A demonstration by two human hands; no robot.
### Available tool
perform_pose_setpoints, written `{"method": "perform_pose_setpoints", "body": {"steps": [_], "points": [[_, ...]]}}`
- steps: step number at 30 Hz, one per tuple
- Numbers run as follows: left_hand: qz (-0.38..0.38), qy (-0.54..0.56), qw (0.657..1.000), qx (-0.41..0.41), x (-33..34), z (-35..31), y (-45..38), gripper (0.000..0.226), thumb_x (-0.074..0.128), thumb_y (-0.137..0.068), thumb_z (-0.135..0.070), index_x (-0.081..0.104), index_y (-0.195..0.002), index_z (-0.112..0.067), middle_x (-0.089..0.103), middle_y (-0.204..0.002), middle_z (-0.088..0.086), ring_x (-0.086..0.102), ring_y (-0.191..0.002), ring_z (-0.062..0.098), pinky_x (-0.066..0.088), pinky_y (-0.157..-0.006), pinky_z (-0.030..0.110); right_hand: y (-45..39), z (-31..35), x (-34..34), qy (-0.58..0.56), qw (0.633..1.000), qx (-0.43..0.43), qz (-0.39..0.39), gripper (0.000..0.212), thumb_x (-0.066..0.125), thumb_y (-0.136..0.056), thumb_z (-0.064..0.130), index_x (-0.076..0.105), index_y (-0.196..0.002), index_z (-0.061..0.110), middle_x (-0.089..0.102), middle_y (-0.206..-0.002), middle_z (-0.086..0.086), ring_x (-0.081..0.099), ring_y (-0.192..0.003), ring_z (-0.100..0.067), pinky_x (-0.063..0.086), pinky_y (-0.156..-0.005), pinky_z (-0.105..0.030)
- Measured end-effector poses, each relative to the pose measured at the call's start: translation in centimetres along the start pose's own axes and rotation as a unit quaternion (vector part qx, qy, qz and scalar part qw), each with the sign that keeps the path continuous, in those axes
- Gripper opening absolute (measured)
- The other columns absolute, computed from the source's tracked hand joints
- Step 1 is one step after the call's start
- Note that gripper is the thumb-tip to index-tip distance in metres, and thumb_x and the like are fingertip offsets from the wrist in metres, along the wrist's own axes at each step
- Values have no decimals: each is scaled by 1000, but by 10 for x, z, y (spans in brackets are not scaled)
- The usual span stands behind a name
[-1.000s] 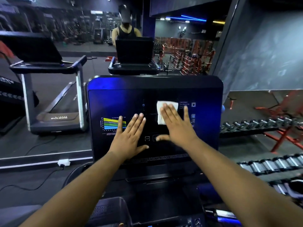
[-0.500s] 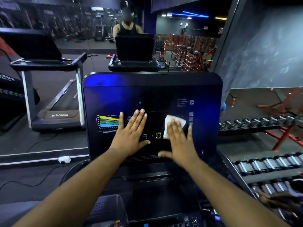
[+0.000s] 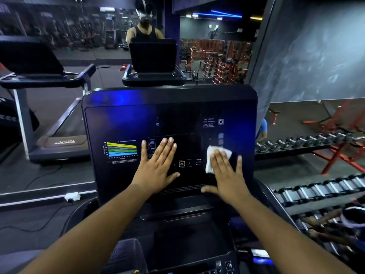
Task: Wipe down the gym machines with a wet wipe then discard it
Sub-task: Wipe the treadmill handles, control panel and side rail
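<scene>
Both hands flat, fingers straight: left hand [image 3: 158, 167] on console [image 3: 122, 111], right hand [image 3: 227, 175] pressing wipe [image 3: 212, 155].

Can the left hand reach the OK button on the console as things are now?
Probably yes. The left hand lies flat on the console, its thumb just left of the OK button; nothing lies between them. The right hand presses the wipe further right.

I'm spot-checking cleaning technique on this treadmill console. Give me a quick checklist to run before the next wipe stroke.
1. Wet wipe flat under the right hand: ok.
2. Wipe touching the console panel: ok.
3. Left hand bracing the panel, fingers flat: ok.
4. Left hand off the OK button: ok, beside it.
5. Wipe still damp: cannot tell.
6. Upper panel already wiped: cannot tell.
</scene>
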State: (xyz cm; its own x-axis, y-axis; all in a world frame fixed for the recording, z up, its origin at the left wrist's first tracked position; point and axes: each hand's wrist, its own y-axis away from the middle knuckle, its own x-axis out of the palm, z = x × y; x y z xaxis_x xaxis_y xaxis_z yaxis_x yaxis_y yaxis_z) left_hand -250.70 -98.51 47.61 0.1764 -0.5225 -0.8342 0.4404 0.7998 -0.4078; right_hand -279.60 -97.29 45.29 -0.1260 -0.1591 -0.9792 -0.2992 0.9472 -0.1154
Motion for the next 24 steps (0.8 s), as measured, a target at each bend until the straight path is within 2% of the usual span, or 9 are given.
{"method": "perform_pose_setpoints", "body": {"steps": [4,7,9,12,15,19,22,24], "points": [[-4,-7,1000,26,-5,-4,-10,97,24,-97,-75,0,-162,-8,-13,-170,11,-12,-157,23,-8,-117,73,-65,-2,-72,-1,993,-11,-114,124,18,-75,97,-18,-159,14,-25,-167,-5,-24,-153,-21,-11,-118,-68],[0,-22,999,46,-13,-6,-22,101,23,-95,-78,-6,-161,-8,-17,-169,11,-17,-156,23,-15,-116,70,-95,-13,-117,4,989,13,-144,120,19,-77,95,-23,-158,17,-28,-166,-2,-27,-152,-18,-10,-117,-70],[2,-26,998,49,-15,-5,-26,102,21,-94,-80,-9,-161,-9,-19,-169,9,-20,-156,22,-18,-116,69,-100,-24,-123,-26,985,55,-160,119,21,-78,94,-23,-158,17,-27,-166,-2,-27,-152,-18,-13,-116,-70],[-1,-26,998,48,-12,-4,-26,103,20,-93,-81,-11,-161,-10,-20,-169,8,-21,-155,22,-15,-118,68,-83,-25,-98,-108,972,126,-166,124,24,-77,95,-26,-156,13,-31,-164,-4,-29,-151,-21,-16,-113,-66],[-7,-28,999,46,-9,-6,-26,104,21,-93,-82,-9,-162,-10,-18,-169,9,-18,-156,22,-12,-118,69,-46,-1,-45,-92,983,85,-131,131,25,-73,98,-20,-157,8,-26,-166,-10,-23,-153,-26,-12,-116,-68],[-27,-8,999,30,-6,-14,-24,103,28,-94,-79,1,-162,-8,-10,-171,10,-9,-158,23,-4,-120,70,10,23,31,-44,998,3,-39,129,18,-72,98,1,-161,7,-8,-170,-12,-5,-157,-28,6,-116,-72],[-29,-3,999,16,-2,-22,-24,100,29,-95,-77,3,-162,-7,-8,-171,12,-8,-158,25,-7,-119,70,46,11,66,-43,999,-15,29,124,22,-73,96,13,-162,10,4,-170,-8,8,-157,-25,18,-112,-73],[-24,-8,1000,12,-1,-25,-23,99,25,-96,-77,0,-162,-7,-11,-170,13,-11,-157,26,-10,-118,71,61,-6,76,-30,997,-21,61,119,25,-74,94,24,-160,11,6,-171,-5,15,-156,-23,21,-111,-74]]}}
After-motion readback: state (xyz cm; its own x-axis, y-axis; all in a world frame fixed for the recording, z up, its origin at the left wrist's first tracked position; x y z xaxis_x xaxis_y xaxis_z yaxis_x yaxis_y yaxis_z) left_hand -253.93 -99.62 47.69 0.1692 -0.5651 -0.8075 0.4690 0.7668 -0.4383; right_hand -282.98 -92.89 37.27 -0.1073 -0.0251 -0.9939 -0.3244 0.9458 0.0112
